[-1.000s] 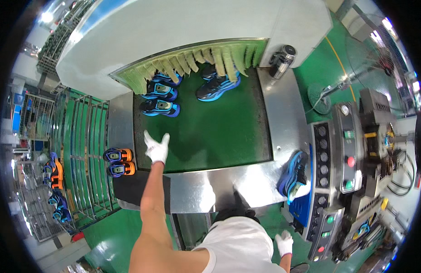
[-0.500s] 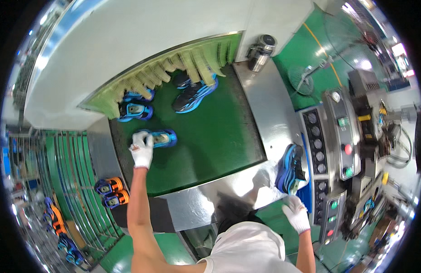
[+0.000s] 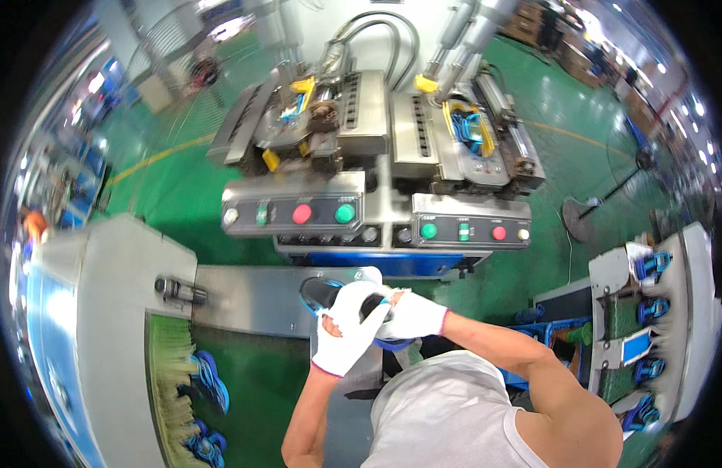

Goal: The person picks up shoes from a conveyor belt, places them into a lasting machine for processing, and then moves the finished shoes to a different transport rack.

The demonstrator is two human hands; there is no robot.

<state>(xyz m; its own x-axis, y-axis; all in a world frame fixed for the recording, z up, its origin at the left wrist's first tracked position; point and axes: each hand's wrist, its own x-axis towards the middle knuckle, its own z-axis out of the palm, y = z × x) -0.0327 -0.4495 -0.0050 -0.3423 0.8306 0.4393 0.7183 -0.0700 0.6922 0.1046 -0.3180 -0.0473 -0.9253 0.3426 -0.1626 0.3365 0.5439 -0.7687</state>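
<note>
My left hand (image 3: 347, 327) and my right hand (image 3: 410, 315), both in white gloves, are close together over the metal ledge in front of me. Between and under them is a black and blue sneaker (image 3: 320, 293), its dark toe end sticking out left of my left hand. Both hands are closed around the shoe's upper parts, with the right fingers near the dark collar. A purple-blue sole edge (image 3: 394, 344) shows below the right hand. The gloves hide much of this footwear, and I cannot tell whether it is one shoe or two.
A two-station press machine (image 3: 376, 195) with coloured buttons stands ahead. At left, several blue-black sneakers (image 3: 210, 381) lie on a green belt (image 3: 248, 366) by a fringed curtain (image 3: 168, 390). A steel flask (image 3: 182, 292) stands on the ledge. Shoes sit on a rack (image 3: 606, 292) at right.
My view has turned right, from the green belt to the press machine. My left hand has left the sneaker on the belt and joined my right hand at the shoe on the ledge.
</note>
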